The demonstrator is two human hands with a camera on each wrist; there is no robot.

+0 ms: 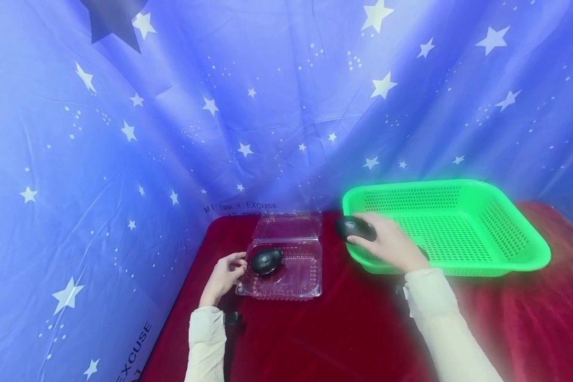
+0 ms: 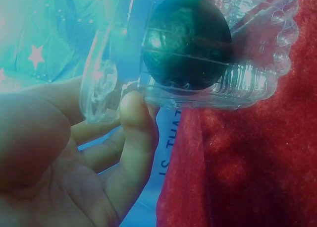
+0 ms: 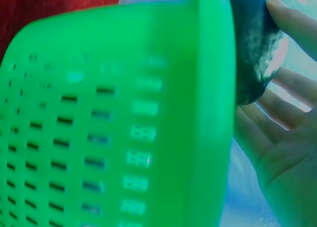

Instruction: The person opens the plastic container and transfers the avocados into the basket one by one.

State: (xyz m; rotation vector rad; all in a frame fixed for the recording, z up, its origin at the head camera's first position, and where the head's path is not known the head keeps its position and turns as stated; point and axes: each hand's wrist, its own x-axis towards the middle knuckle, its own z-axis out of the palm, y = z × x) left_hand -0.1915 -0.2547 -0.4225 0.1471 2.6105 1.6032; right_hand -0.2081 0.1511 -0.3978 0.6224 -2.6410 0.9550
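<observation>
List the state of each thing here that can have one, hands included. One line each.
Clear box, upright and open.
Box lid, folded back.
Boxed dark oval item, resting toward the box's left side.
Green basket, upright, open-topped.
Held dark oval item, gripped at the basket's left rim.
Left hand, holding the box's left edge.
Right hand, curled round the held item.
Starry curtain, hanging, creased.

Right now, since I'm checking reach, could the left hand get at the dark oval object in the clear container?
Probably yes: the left hand touches the clear container near the dark oval object, and the open lid leaves that object uncovered.
</observation>
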